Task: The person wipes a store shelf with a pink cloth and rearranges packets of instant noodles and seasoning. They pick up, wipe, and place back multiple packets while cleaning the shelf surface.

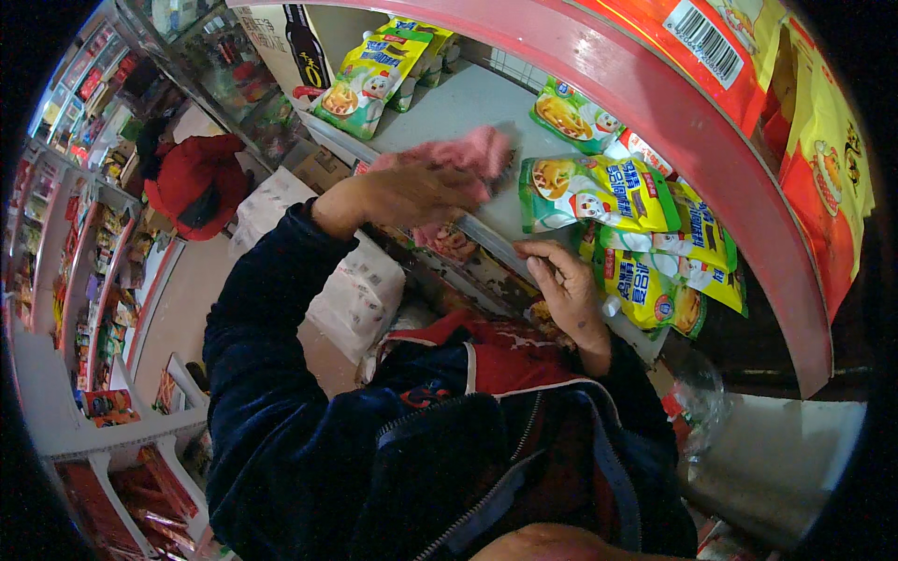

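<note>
My left hand (407,196), blurred, is shut on a pink cloth (456,161) that lies on a grey shelf (463,98). At the shelf's front edge, my right hand (565,284) has bent fingers and nothing visible in it. Just beyond it lie several yellow-and-green seasoning packets (596,195), some overlapping. Another packet (572,116) lies farther back. More packets (375,80) stand at the shelf's left end, beside a carton with a dark bottle printed on it (305,42).
A curved pink shelf edge (673,63) arches above, with red-and-yellow bags (821,189) on its shelf. White plastic-wrapped bundles (361,287) stand below at the left. A red bag-like item (193,186) and stocked store shelves (98,280) are farther left.
</note>
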